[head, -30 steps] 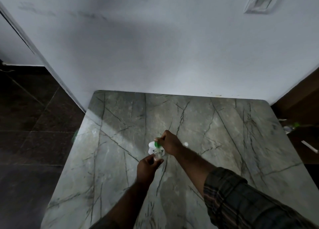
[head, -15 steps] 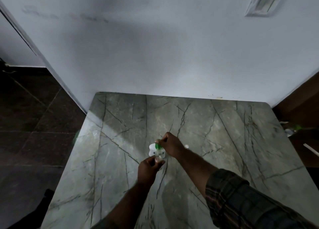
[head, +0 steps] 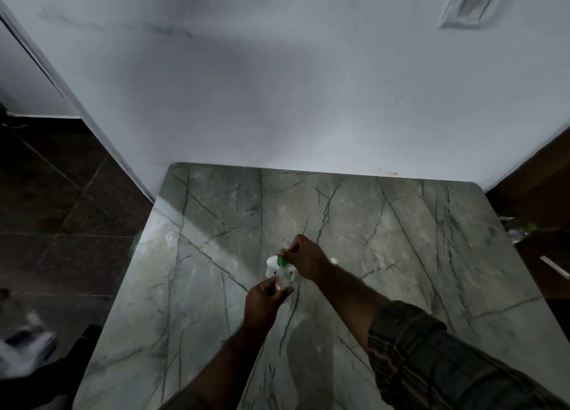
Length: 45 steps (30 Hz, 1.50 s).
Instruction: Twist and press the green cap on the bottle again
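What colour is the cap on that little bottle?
Green, seen in the head view: the cap on the small bottle.

Wide bare marble table all round the hands — only the white object behind the small bottle and the wall at the far edge block passage.

dim, grainy picture. a pale band of light crosses the worktop left of the fingers and glares faintly there. a soft shadow spreads over the wall beyond them. the floor far left is near black, its lower corner smeared by blur. straight edges bow outward.
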{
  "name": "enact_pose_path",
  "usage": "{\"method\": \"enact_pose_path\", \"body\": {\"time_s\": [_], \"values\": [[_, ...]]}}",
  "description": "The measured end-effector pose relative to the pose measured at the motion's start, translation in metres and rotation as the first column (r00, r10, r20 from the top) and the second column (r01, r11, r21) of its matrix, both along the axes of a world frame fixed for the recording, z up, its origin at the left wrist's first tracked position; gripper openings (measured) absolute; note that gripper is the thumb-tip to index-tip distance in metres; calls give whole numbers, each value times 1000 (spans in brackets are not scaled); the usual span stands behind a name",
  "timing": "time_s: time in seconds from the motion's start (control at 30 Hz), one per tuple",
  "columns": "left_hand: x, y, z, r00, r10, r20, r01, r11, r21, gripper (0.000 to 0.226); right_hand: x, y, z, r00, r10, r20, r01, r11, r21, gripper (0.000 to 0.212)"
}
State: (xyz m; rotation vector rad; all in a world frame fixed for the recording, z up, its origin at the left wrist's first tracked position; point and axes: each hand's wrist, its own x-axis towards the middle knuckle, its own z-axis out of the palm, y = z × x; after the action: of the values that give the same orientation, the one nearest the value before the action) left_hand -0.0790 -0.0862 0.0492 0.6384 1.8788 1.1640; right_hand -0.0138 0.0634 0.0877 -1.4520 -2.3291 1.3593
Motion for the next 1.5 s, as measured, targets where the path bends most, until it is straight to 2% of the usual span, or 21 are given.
{"method": "enact_pose_path", "body": {"time_s": [0.33,0.47,0.57,0.67,0.8,1.1,1.3,1.5], "values": [[-1,0,-6,994,50,94,-51,999,10,27,-6,-2,-3,999,-45,26,45,999,-11,33],[-2,2,-9,996,45,83,-47,999,26,24,-5,-1,-2,995,-97,7,98,994,-48,33],[-1,1,-14,995,48,89,-48,999,-3,16,-4,-4,-10,997,-68,39,69,997,-28,33],[-2,1,-14,995,52,88,-52,999,0,18,-5,-3,-8,997,-67,45,68,997,-22,35],[-2,3,-9,995,29,91,-31,999,12,18,-5,1,2,994,-110,22,112,987,-118,34],[-2,4,-17,996,38,86,-37,999,-11,19,-4,-5,4,996,-71,53,75,994,-79,33],[-1,5,-10,999,11,41,-12,1000,12,18,-4,0,12,995,-93,25,95,984,-148,30],[-2,5,-15,1000,17,26,-17,1000,0,22,-6,-6,3,997,-71,4,71,989,-127,27]]}}
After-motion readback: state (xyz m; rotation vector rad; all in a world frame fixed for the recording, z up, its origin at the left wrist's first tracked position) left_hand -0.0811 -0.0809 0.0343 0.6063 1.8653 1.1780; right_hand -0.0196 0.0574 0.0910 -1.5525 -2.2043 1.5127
